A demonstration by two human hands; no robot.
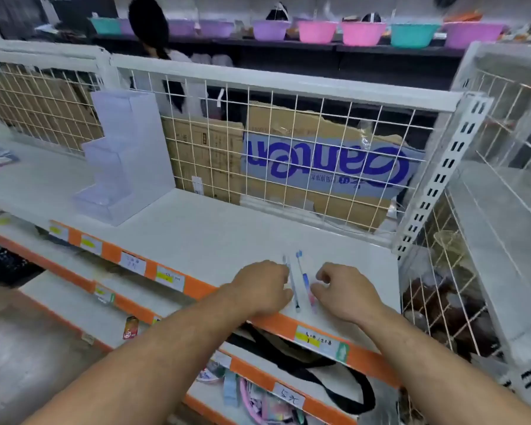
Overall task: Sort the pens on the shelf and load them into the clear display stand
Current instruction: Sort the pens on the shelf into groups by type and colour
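Note:
Two pens lie side by side near the front edge of the white shelf (233, 240): a pale clear pen with a dark tip (292, 286) and a blue-and-pink pen (304, 279). My left hand (262, 288) rests on the shelf with fingers curled. Its fingertips and thumb are against the clear pen's left side, and the blur hides whether they grip it. My right hand (345, 291) sits just right of the pens, fingers curled, thumb tip at the pink end and the other fingers apart from the pen. The clear stepped display stand (126, 170) stands at the back left, well away from both hands.
A white wire grid (288, 142) with cardboard boxes behind it closes the shelf's back. A slotted upright (442, 176) bounds the right side. Orange price strips (196, 286) line the front edge, with goods on lower shelves. A person stands behind the grid at the top left.

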